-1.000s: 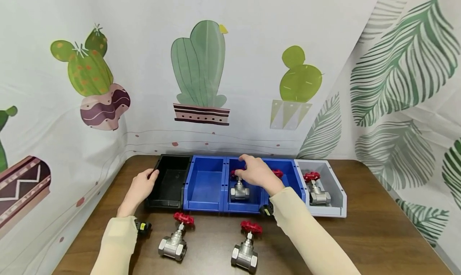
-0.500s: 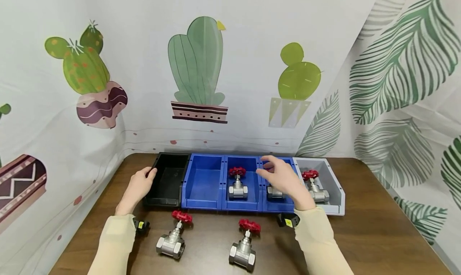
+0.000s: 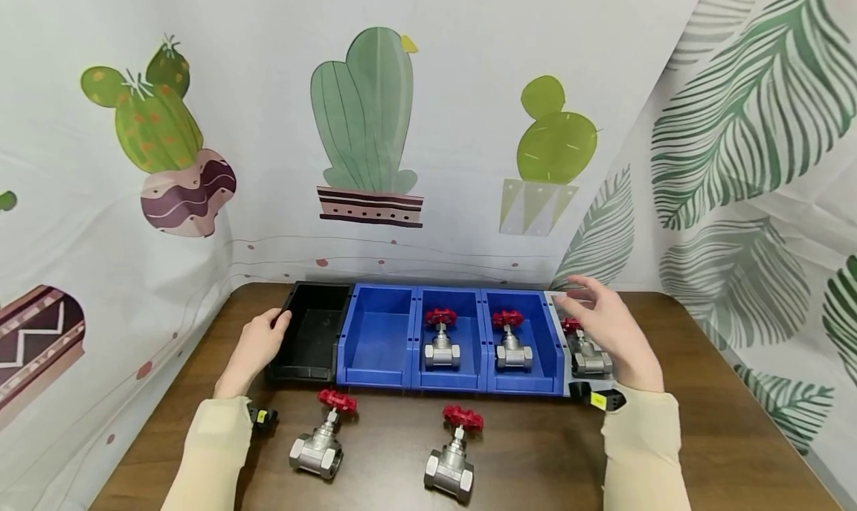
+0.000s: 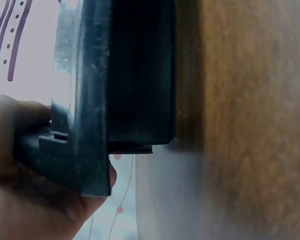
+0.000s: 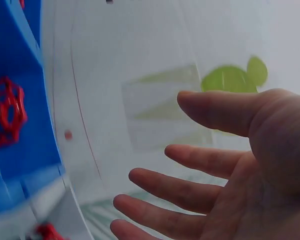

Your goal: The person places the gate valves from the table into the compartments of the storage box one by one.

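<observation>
Grey-bin valve [image 3: 591,358] sits inside the grey bin [image 3: 597,384], partly hidden by the right hand [image 3: 614,331]: fingers spread, holding nothing. Risk: a low pass could clip its red handwheel [image 3: 571,324] and tip it. Left hand [image 3: 257,344] grips the black bin [image 3: 320,345] by its outer wall; a tug might shift the row. Versus 0.5 s ago: right hand moved rightward, uncovering the blue-bin valve [image 3: 513,356]; left grip unchanged.

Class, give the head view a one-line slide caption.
Left hand grips a black bin, right hand hovers over a grey bin; two valves on the table.
</observation>
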`<state>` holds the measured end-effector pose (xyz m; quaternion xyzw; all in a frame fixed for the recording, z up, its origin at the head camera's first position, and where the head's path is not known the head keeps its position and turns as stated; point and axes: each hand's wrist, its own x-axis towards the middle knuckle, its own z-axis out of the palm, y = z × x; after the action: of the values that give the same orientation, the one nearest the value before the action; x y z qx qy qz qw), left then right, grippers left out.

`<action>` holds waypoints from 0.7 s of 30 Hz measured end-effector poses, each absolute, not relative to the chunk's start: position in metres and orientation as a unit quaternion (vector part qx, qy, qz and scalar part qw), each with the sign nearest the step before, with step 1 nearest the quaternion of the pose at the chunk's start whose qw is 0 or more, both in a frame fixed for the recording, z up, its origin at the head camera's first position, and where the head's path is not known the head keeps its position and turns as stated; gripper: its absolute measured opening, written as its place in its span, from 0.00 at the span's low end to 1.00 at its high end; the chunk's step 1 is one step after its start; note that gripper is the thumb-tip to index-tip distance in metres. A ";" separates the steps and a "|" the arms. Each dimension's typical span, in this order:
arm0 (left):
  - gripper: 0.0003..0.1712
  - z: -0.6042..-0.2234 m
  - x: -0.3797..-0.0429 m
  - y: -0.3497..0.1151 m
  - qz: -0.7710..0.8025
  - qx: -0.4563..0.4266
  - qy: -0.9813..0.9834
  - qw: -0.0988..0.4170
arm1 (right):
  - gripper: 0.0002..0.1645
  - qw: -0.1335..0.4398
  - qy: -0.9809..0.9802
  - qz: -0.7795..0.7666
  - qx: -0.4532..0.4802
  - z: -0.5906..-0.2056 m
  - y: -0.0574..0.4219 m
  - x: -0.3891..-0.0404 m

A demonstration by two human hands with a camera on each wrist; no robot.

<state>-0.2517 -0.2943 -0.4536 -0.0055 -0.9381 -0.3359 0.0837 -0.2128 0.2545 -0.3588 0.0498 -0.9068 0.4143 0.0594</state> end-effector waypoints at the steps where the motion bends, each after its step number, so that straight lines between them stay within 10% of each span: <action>1: 0.23 -0.454 -0.252 -0.294 -0.335 -0.005 -0.938 0.085 | 0.33 0.063 -0.907 0.413 0.047 -0.359 0.260 -0.213; 21: 0.28 -0.456 -0.252 -0.295 -0.333 -0.004 -0.941 0.068 | 0.39 0.033 -0.934 0.355 0.012 -0.383 0.341 -0.215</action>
<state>-0.2522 -0.2947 -0.4557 -0.0043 -0.9405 -0.3328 0.0680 -0.2147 0.3408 -0.3832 0.0116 -0.9344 0.3546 0.0329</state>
